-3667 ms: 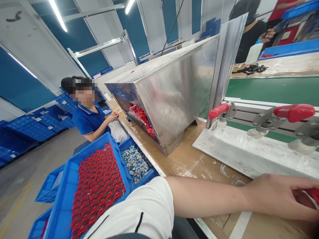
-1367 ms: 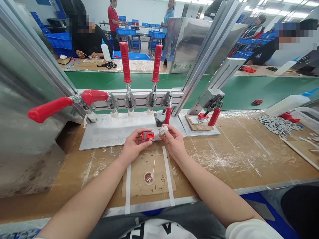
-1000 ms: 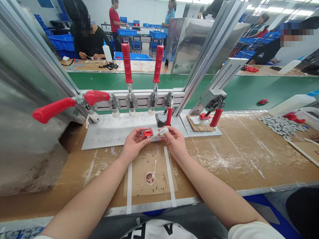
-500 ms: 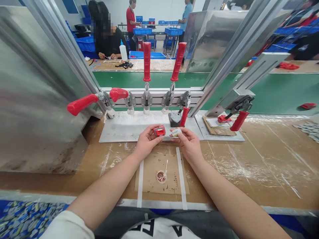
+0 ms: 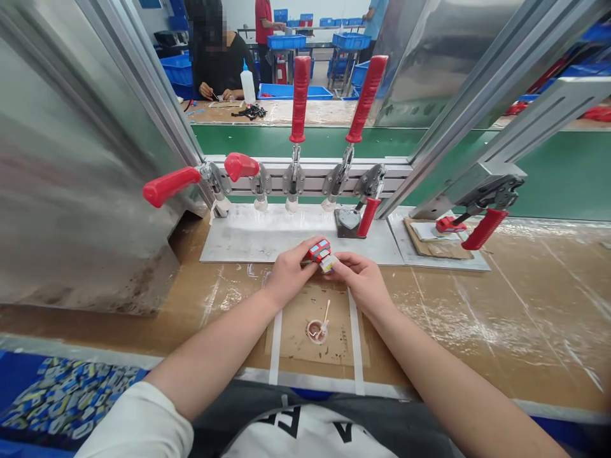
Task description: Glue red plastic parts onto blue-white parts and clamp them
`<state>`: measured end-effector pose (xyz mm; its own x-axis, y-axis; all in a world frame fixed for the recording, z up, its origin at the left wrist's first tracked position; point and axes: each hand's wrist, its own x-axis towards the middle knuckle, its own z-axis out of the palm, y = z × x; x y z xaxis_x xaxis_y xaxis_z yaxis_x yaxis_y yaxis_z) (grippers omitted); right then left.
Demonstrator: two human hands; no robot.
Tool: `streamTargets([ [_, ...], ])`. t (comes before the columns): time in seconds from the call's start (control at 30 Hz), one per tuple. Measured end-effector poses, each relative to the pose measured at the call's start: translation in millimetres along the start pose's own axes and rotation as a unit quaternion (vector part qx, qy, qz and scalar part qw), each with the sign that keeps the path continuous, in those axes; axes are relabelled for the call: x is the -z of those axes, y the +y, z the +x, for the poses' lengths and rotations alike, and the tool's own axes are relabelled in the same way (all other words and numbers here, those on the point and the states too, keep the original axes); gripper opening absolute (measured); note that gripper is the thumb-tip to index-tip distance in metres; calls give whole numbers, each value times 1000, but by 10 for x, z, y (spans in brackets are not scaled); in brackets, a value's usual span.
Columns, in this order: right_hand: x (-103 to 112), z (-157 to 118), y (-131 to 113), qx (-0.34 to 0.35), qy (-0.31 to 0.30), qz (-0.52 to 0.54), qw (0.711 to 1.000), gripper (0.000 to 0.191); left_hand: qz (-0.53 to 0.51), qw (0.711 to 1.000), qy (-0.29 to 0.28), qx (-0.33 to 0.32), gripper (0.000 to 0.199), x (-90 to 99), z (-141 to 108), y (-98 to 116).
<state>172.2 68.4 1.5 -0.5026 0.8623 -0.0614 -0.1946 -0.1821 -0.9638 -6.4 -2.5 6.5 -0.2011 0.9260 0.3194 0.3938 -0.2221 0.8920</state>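
Fingers of my left hand (image 5: 292, 270) grip a small red part (image 5: 319, 249) with light blue patches on top. A small grey and yellow piece (image 5: 328, 263) is pinched in my right hand (image 5: 361, 277) and touches the red part's lower right side. Both hands meet above the front edge of the metal plate (image 5: 248, 245). Nearer to me, a small round cup (image 5: 317, 331) with reddish-brown contents stands on a taped cardboard sheet (image 5: 298, 353). A white stick (image 5: 326, 312) leans in the cup.
Red-handled toggle clamps (image 5: 300, 98) line a metal rail behind the plate. Another clamp (image 5: 485, 229) presses a red part on cardboard at the right. A blue bin (image 5: 14, 381) of grey and blue pieces is at lower left. Across the green strip (image 5: 229, 140) sits a person (image 5: 222, 67).
The red part and the grey and yellow piece, apart before, now touch. The red part has turned to show its light blue patches. The camera view has shifted.
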Motion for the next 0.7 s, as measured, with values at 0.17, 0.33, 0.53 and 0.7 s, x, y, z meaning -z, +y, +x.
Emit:
streamTargets([
  [0.17,7,3,10,-33,9,6,999,52,61,998,-1,-25,63,18,-14,-5],
  [0.33,-2,-3,2,-52,3,4,999,55,93,993,7,-72,63,21,-17,-35],
  [0.53,25,11,13,-59,19,19,998,54,121,982,-15,-147,69,31,-19,50],
  [0.7,27,22,25,-67,12,41,997,54,131,977,-26,-163,65,30,-17,83],
])
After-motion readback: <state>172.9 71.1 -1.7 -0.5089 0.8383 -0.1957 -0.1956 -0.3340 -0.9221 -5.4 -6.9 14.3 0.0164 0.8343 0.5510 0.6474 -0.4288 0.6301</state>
